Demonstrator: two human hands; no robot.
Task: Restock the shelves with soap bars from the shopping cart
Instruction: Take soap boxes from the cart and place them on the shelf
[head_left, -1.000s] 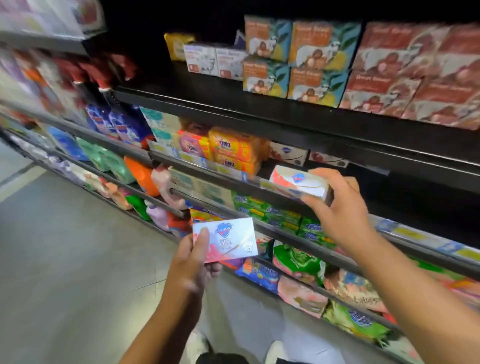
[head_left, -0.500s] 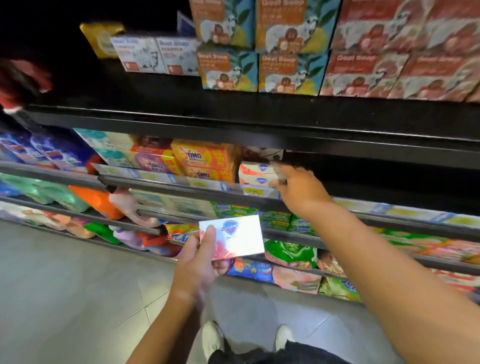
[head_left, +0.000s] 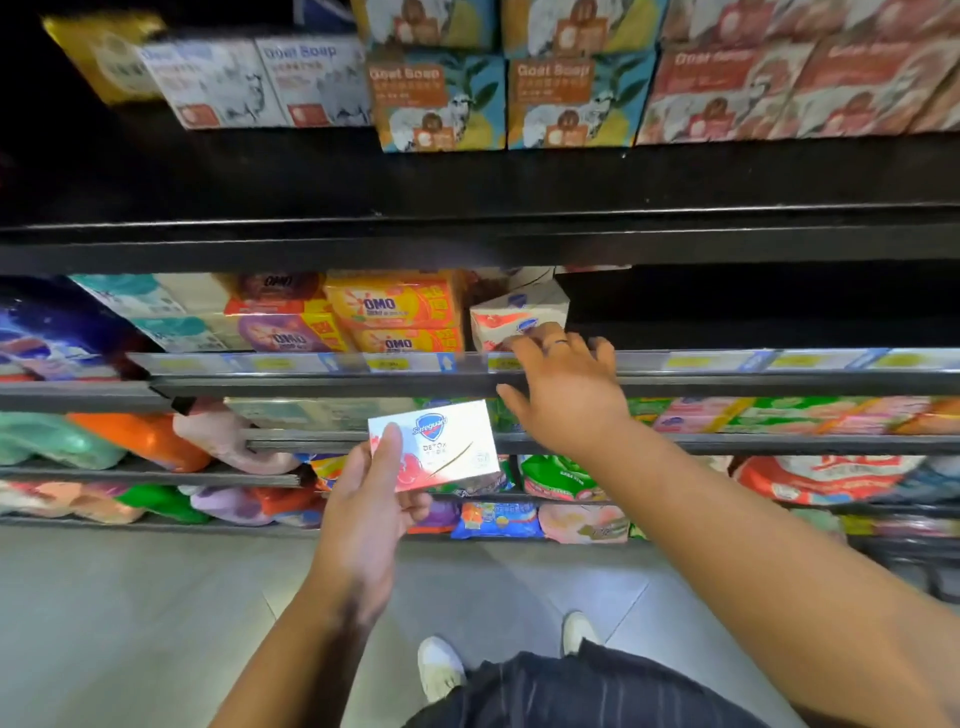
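My left hand (head_left: 363, 514) grips a white and red Safeguard soap box (head_left: 441, 447) in front of the lower shelves, thumb across its left side. A second soap box (head_left: 514, 314) of the same kind sits tilted on the middle shelf (head_left: 311, 384), just right of the OMO packs. My right hand (head_left: 566, 395) reaches over the shelf's front rail. Its spread fingertips touch the lower right corner of that box, and the thumb hangs apart below the rail.
Orange OMO packs (head_left: 395, 306) stand left of the shelved box; the shelf to its right lies in deep shadow. Goat Soap boxes (head_left: 441, 98) fill the shelf above. Bagged goods (head_left: 561, 475) crowd the lower shelves. My shoes (head_left: 441, 665) stand on grey floor tiles.
My right hand carried its soap box to the middle shelf, set it beside the OMO packs and loosened its grip to fingertips. The left hand kept its box roughly in place.
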